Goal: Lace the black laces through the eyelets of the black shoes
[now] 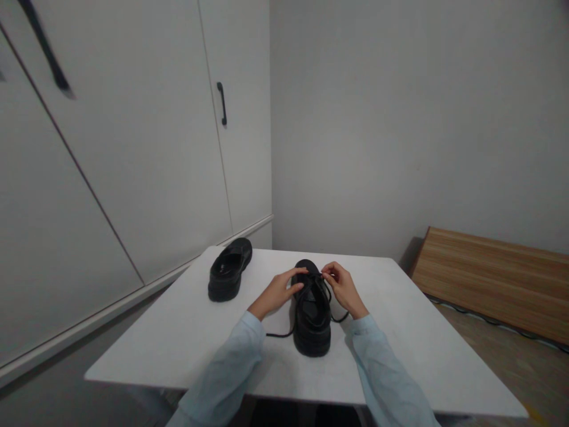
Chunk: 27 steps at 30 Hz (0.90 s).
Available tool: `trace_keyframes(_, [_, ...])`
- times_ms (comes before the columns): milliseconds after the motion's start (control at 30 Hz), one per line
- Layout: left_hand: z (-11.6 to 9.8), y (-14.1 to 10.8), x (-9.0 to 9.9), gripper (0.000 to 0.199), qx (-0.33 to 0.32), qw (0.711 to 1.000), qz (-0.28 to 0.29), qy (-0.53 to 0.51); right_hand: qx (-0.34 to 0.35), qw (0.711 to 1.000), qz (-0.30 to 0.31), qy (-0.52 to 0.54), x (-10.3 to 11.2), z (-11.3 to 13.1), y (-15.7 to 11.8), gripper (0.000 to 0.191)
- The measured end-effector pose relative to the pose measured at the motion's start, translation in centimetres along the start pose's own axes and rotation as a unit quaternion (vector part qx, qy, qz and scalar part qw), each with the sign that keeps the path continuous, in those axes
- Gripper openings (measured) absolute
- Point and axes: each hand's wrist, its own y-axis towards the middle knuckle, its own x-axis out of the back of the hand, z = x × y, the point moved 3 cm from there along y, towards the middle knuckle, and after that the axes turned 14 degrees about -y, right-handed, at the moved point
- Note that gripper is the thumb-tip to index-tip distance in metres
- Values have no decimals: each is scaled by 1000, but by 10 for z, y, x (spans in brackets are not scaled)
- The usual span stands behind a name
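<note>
A black lace-up shoe (312, 332) stands on the white table, its heel towards me and its toe pointing away. My left hand (281, 290) lies against its left side near the laced part, fingers stretched out and thumb apart. At the right of the lacing, my right hand (341, 284) is closed in a pinch on the black shoelace (326, 287). One loose lace end trails on the table left of the shoe, another to the right. The lacing is partly hidden by my fingers.
A second black shoe (225, 274) stands farther back at the left of the white table (178, 350). White cupboard doors (169, 148) with black handles rise on the left. A wood-grain panel (498, 279) stands at the right beyond the table.
</note>
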Motion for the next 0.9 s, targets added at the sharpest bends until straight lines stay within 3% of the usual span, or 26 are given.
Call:
trace_keyframes(467, [3, 1, 0, 38, -5, 1000, -8, 10, 11, 1000, 4, 17, 1, -4, 1, 10])
trace_keyframes(900, [1, 2, -4, 33, -3, 1000, 7, 24, 18, 1000, 7, -11, 6, 7, -1, 14])
